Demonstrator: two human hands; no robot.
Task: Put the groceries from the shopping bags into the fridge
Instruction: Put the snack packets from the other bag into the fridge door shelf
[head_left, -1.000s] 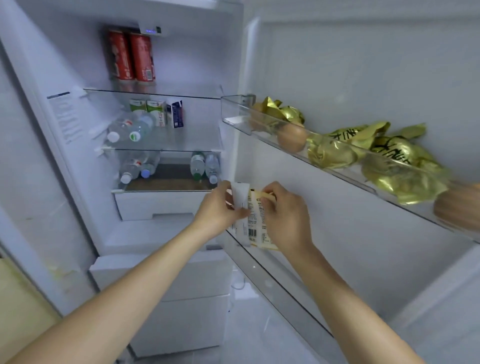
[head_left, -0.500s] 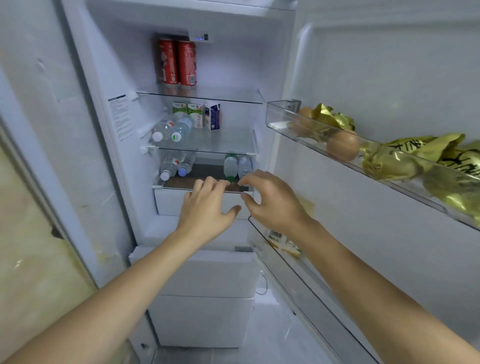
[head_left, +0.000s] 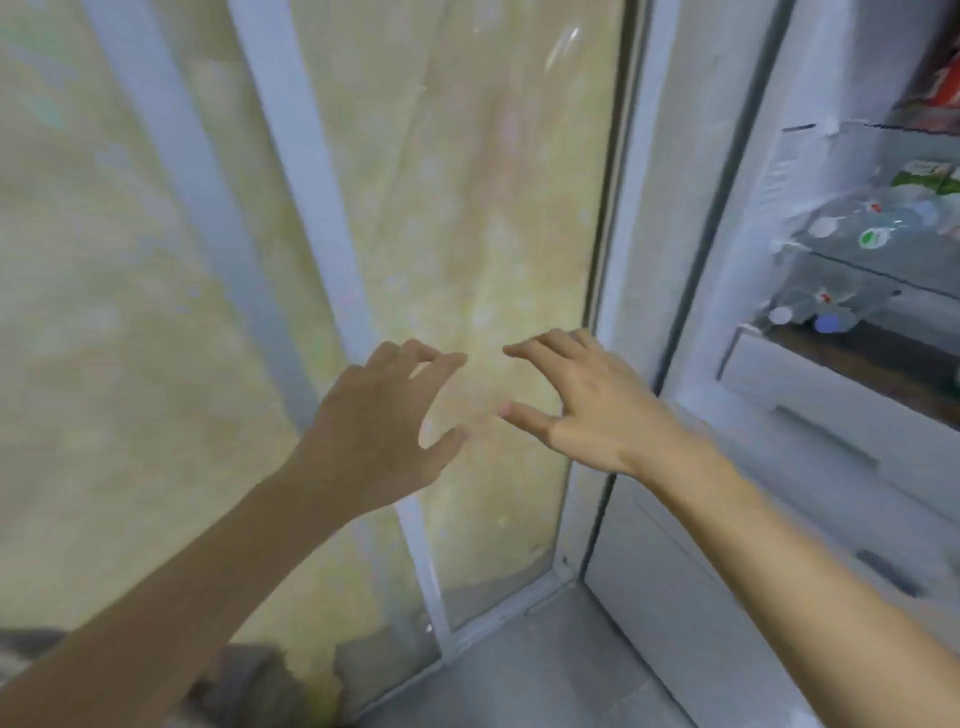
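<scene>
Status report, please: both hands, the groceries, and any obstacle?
Left hand open, empty. Right hand open, empty. Bottles on fridge shelf, at right. No shopping bag visible; nothing in the way.

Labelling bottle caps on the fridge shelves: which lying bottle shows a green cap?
The upper-shelf bottle, whose round green end faces the camera. Its neighbour on that shelf shows a white cap; the lower-shelf bottles show white and blue.

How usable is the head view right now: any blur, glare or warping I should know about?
Head view: heavy motion blur, worst at the right edge, where the fridge shelves and bottles smear. The left hand and right hand are soft-edged but readable, fingers spread, holding nothing. A bright glare streak sits on the yellowish panel. Wide-angle bending curves the straight frame lines.
</scene>
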